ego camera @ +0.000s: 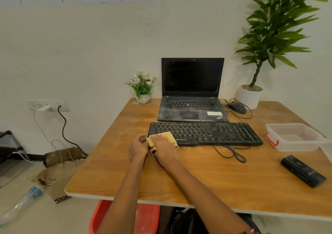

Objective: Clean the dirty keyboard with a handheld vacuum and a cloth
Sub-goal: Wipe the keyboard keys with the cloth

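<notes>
1. The black keyboard [204, 134] lies on our wooden desk [179, 176], just before the laptop [192, 93].
2. Our right hand [164, 148] presses the yellow cloth [168, 136] flat onto its left corner, apparently wiping.
3. Our left hand [138, 147] curls around that end, seemingly steadying it.
4. The handheld vacuum [302, 170] rests well apart, right.

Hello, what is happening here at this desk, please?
A person is wiping a black keyboard on a wooden table. The right hand presses a yellow cloth on the keyboard's left end, while the left hand steadies that edge. The black handheld vacuum lies unused at the right.
</notes>
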